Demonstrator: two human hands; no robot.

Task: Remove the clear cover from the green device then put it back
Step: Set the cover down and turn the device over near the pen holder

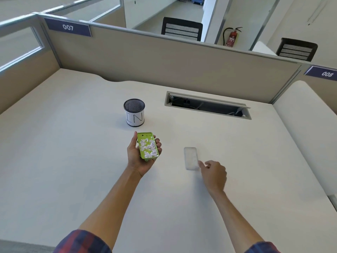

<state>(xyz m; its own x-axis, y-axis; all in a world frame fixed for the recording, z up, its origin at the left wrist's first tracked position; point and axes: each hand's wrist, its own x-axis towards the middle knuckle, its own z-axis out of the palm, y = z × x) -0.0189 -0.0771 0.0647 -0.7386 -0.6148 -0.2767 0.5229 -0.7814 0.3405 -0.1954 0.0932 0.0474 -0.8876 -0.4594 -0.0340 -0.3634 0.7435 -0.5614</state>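
A: The device (147, 146) at the centre of the frame is lime green, and its face is strewn with small white and pale lilac flecks, with a few dark dots near the top edge.

B: And the cover (191, 158) to its right?

A: Clear with a milky, frosted cast, almost lost against the off-white tabletop (73, 143).

B: The pen cup (134, 112) above the device?

A: Black mesh, wrapped in a white label with "IN" in black letters.

B: Anything brighter?

A: A red fire extinguisher (232, 37) at upper right, navy signs with white "007" (68, 27) and "008" (326, 73) on beige partitions (164, 61), and red-and-navy plaid sleeves (82, 241) at the bottom edge.
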